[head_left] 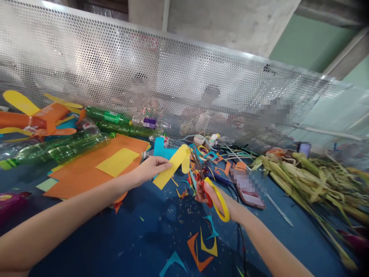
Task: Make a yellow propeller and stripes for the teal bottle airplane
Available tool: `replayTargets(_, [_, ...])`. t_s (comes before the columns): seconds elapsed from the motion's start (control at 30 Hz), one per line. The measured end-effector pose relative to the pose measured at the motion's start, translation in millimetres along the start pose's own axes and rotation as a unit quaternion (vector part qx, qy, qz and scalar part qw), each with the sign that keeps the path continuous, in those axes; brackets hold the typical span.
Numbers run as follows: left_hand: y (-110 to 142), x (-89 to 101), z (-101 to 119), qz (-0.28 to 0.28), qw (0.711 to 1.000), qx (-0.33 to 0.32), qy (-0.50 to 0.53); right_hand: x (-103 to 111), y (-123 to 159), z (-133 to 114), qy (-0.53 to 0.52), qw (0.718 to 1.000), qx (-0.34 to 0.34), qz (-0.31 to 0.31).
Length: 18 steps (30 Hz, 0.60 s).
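Observation:
My left hand point(155, 168) pinches a strip of yellow paper point(170, 169) over the blue table. The strip's upper end is rounded, and a curved yellow piece hangs down beside it. In my right hand point(209, 194) is a pair of scissors point(219, 204) with yellow and red handles. Their blades point up and away, close to the rounded end of the paper; whether they touch it I cannot tell. A blue paper piece point(160, 148) lies just behind the strip. Curved paper offcuts point(211, 246) are scattered on the table below my right hand.
Orange paper sheets point(86, 169) lie left, a yellow piece point(118, 161) on top. Green plastic bottles point(77, 148) and an orange-yellow paper flower shape point(43, 117) are behind them. A phone point(249, 188) and dry corn husks point(311, 181) lie right. A perforated metal panel point(178, 77) stands behind.

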<state>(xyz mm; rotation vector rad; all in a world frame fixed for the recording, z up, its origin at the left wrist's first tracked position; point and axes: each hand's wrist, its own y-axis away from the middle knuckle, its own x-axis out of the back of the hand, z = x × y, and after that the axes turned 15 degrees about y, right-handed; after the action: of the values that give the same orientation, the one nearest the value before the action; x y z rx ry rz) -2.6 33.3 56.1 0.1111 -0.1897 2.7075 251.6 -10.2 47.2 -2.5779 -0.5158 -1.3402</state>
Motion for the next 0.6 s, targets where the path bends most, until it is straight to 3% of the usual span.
replayTargets(0.17, [0.8, 3.5, 6.3, -0.018, 0.998, 0.006, 0.061, -2.5, 11.9, -16.7, 0.022, 0.999, 0.014, -0.029])
replayTargets(0.37, [1.4, 1.2, 13.6, -0.037, 0.998, -0.035, -0.039, 1.3, 18.1, -27.5, 0.079, 0.996, 0.043, -0.021])
replayTargets(0.6, [2.6, 0.0, 14.7, -0.053, 0.994, -0.039, -0.082, 3.3, 19.7, -36.4, 0.142, 0.987, 0.063, -0.026])
